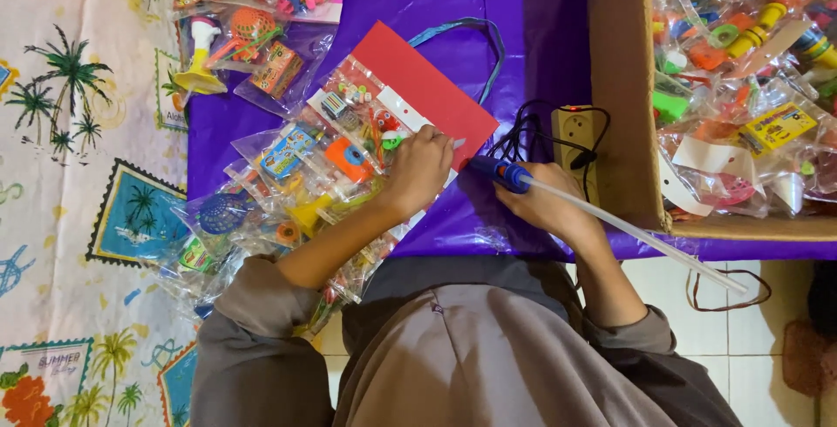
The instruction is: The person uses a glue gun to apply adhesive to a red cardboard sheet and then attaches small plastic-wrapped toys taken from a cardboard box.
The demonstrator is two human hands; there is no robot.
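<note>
My left hand [418,170] presses down on a clear plastic bag of small toys [357,126] that lies against a red card [427,87] on the purple sheet [523,26]. My right hand [545,204] grips a blue glue gun [501,174] with a long white glue stick [636,235] sticking out behind it. The gun's tip points at the bag's edge, right next to my left fingers. Several more toy bags [253,218] lie stacked under my left forearm.
A cardboard box [619,87] full of packed toys stands at the right. A beige power strip [574,130] with a black cord lies beside it. More toy bags [244,34] sit at the top left. A palm-print cloth [78,174] covers the left side.
</note>
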